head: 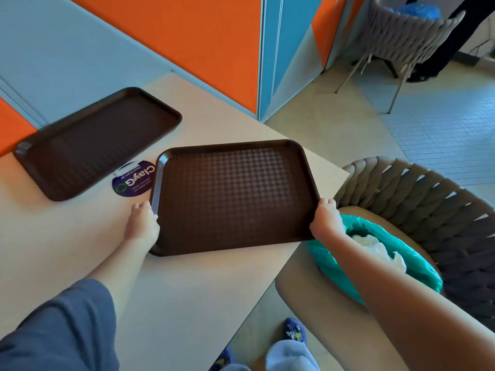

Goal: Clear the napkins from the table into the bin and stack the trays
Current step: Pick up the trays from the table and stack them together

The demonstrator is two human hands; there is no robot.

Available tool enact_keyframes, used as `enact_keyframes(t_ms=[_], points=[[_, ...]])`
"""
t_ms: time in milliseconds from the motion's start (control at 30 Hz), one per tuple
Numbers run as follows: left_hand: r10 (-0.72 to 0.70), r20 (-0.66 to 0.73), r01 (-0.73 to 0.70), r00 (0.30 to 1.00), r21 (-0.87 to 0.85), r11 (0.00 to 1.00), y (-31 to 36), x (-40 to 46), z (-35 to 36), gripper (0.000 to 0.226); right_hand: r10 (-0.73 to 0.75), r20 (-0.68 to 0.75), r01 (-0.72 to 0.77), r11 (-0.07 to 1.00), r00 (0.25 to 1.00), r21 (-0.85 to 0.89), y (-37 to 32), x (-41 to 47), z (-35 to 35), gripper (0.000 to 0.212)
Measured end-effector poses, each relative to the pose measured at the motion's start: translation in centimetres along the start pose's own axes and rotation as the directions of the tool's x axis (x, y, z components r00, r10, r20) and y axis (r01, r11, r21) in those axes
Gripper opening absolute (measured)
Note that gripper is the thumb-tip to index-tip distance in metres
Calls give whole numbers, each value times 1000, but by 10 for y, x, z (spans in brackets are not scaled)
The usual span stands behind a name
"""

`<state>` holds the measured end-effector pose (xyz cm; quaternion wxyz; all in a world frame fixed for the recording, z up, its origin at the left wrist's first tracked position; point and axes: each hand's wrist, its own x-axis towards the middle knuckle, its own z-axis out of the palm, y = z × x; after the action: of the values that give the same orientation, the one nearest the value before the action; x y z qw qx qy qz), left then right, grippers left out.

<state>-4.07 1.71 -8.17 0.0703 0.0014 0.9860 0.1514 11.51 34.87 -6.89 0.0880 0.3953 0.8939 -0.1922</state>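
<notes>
A dark brown tray [235, 194] with a checkered surface is at the middle of the beige table [187, 285], bare of napkins. My left hand [142, 223] grips its left edge and my right hand [325, 220] grips its right edge near the table's side. A second brown tray [96, 141] lies flat on the table at the far left, apart from the first. To the right, a bin lined with a teal bag [417, 266] sits on a chair seat, with white crumpled napkins [380, 250] inside.
A round purple sticker [134, 183] is on the table between the trays. A woven grey chair [428, 210] holds the bin at the right. Orange and blue wall panels stand behind the table. Another chair [407, 36] and a person's dark legs are at the far right.
</notes>
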Motion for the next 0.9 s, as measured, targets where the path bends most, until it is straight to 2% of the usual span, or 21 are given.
enact_keyframes(t_ms=[67, 233, 500, 733, 900], points=[[18, -10, -18, 1000, -42, 999, -13, -12, 1, 20, -21, 5, 21, 1000, 1000, -17, -2, -5, 1, 39], [-1, -36, -2, 999, -72, 997, -44, -43, -3, 32, -96, 18, 96, 995, 995, -19, -19, -16, 4, 40], [-173, -90, 163, 981, -113, 980, -101, -87, -11, 29, -214, 51, 215, 977, 976, -16, -66, -18, 29, 36], [-379, -132, 354, 916, -179, 918, -112, -124, -3, 39, -280, 171, 288, 957, 945, -26, -98, 11, 30, 38], [-483, -157, 451, 861, -202, 869, -104, -158, 4, 43, -399, 201, 410, 912, 895, -17, -115, 29, 31, 18]])
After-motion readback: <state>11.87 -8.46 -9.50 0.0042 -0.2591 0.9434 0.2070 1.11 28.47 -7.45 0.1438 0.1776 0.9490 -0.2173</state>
